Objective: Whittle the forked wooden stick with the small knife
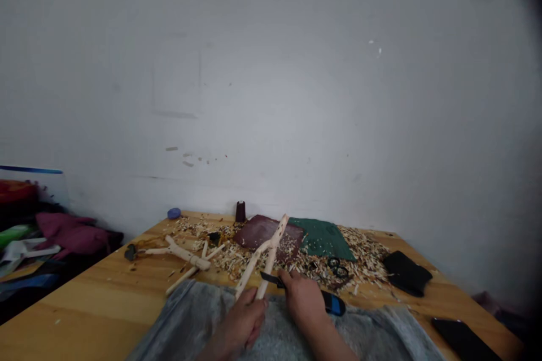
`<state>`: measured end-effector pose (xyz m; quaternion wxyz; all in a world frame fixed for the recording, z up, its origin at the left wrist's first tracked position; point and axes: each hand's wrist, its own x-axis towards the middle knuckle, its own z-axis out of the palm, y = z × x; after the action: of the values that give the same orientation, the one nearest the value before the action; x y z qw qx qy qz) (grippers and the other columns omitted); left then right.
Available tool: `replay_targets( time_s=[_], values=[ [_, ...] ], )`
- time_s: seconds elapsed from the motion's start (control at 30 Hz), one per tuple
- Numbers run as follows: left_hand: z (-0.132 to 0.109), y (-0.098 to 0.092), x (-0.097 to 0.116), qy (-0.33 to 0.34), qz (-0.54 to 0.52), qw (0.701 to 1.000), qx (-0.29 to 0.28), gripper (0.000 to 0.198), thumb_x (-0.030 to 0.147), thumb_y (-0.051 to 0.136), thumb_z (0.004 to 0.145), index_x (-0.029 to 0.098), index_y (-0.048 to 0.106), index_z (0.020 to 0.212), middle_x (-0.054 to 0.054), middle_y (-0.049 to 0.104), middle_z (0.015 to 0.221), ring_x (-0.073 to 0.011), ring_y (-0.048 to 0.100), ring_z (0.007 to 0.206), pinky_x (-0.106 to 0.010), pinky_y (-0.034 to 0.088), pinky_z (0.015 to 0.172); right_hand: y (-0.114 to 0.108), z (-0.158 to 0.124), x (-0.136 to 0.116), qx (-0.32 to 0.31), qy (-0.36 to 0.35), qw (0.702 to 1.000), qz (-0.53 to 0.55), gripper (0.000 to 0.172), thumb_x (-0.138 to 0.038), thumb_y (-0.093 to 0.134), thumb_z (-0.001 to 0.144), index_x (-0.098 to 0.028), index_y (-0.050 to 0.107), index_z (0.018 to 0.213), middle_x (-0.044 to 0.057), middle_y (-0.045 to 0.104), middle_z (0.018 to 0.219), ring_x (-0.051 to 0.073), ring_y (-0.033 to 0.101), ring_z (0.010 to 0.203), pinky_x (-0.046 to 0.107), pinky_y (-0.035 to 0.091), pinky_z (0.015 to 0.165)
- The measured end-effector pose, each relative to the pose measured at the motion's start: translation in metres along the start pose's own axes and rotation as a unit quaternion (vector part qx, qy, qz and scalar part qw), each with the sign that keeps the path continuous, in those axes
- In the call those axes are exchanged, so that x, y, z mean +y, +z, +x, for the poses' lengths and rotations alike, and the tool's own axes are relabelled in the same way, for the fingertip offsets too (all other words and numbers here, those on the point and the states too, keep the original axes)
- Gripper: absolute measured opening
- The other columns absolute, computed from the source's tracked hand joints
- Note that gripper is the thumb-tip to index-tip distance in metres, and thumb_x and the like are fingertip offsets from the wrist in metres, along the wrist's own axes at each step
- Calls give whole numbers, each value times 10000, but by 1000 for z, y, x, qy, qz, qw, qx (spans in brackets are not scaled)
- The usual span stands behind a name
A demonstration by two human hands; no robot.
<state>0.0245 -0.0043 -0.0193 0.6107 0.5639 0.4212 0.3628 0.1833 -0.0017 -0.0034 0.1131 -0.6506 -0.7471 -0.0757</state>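
My left hand [242, 324] is closed round the lower end of a pale forked wooden stick [266, 254] that points up and away over the table. My right hand [301, 298] grips a knife with a dark blade [271, 279] and a black-and-blue handle [334, 303]; the blade rests against the stick just above my left hand. Both hands lie over a grey cloth [190, 316] at the table's near edge.
Wood shavings [364, 256] cover the back of the wooden table [93, 299]. Other carved sticks [186, 256] lie at left. A dark red sheet [258, 230], green sheet [324, 237], scissors [339, 268], black pouch [406, 273], phone [463, 338] and dark spool [240, 211] are around.
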Motion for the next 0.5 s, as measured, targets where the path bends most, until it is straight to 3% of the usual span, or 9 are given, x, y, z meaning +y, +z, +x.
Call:
replay_targets(
  time_s=[0.23,0.5],
  values=[
    [4,-2,-6,-10,6,1000,17,101,315,452,807,245,401,756,112,291,421,-59,193,292,-181,135,312,3,-4,-10,-3,-24,1000,7,398,-127,416,825,-315,533,1157,31,650,911,193,625,805,252,401,632],
    [-1,-1,0,-11,43,999,29,134,316,447,811,244,406,706,99,332,430,-65,231,302,-195,140,345,-1,2,8,3,11,1000,-2,426,-98,391,816,-270,537,1177,70,655,923,203,632,805,260,397,626]
  ],
)
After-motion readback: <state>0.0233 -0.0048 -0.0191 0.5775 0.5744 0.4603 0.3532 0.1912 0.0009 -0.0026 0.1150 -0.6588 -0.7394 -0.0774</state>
